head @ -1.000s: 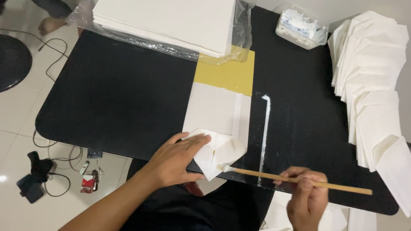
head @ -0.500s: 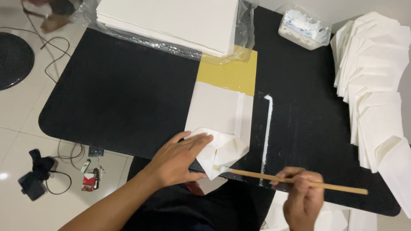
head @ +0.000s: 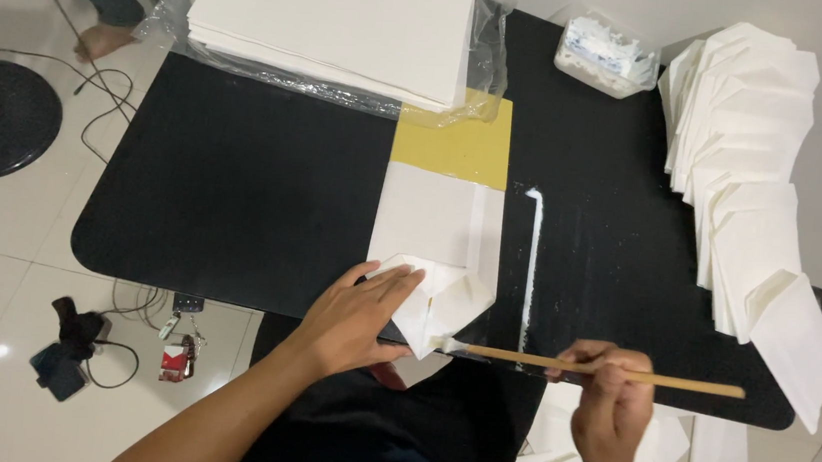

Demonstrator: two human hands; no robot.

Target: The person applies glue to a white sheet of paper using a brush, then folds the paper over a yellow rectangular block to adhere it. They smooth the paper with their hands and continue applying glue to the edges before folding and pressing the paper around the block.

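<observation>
Down at the near edge of the black bench [head: 234, 194], the left hand [head: 363, 317] lies flat with fingers spread narrow, pressing the folded white sheet [head: 434, 253] so its turned-in bottom flaps stay put. That sheet sits on a yellow board [head: 454, 145] near the middle of the bench, its pointed lower corner at about 6 o'clock. The right hand [head: 610, 406] is closed around a thin wooden stick [head: 608, 371], held level, its white-smeared tip touching the sheet's lower corner just beside the left fingertips. A streak of white paste [head: 528, 262] runs along the bench just to the right of the sheet. At 12 o'clock a stack of blank paper [head: 341, 13] rests in clear wrap; at 2 o'clock finished folded pieces [head: 746, 193] lie fanned out, with a small clear tub [head: 609, 54] at 1 o'clock. To do this well, it seems wise to keep the left palm firm, stroke the paste thin along the flap edge only, and keep it off the holding fingers
</observation>
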